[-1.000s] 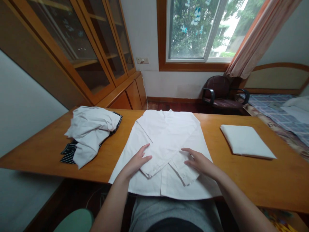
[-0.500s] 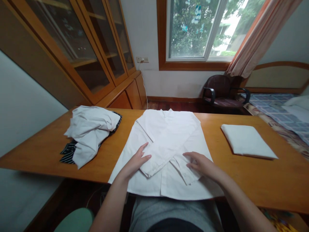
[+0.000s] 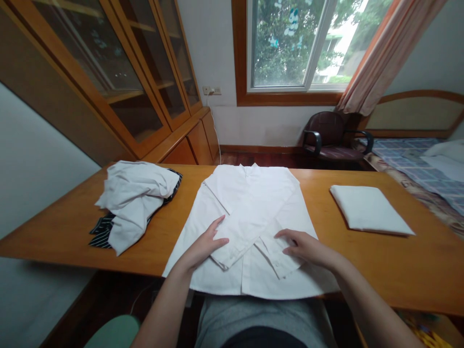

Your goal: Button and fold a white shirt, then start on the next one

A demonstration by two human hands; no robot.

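Note:
A white long-sleeved shirt lies spread on the wooden table, its collar at the far edge and its hem at the near edge. Both sleeves are folded inward, their cuffs crossing toward the middle of the lower part. My left hand rests on the left side of the shirt, fingers apart, beside one cuff. On the other sleeve lies my right hand, its fingers loosely bent and spread near the cuff. Neither hand grips the cloth.
A crumpled heap of white cloth with a black striped piece under it lies on the left. To the right is a neatly folded white garment. Beyond the table stand a glass-fronted cabinet and an armchair; a green stool is below left.
My hands stay nearly in place on the shirt; the right hand's fingers have shifted very slightly. The view has moved a little.

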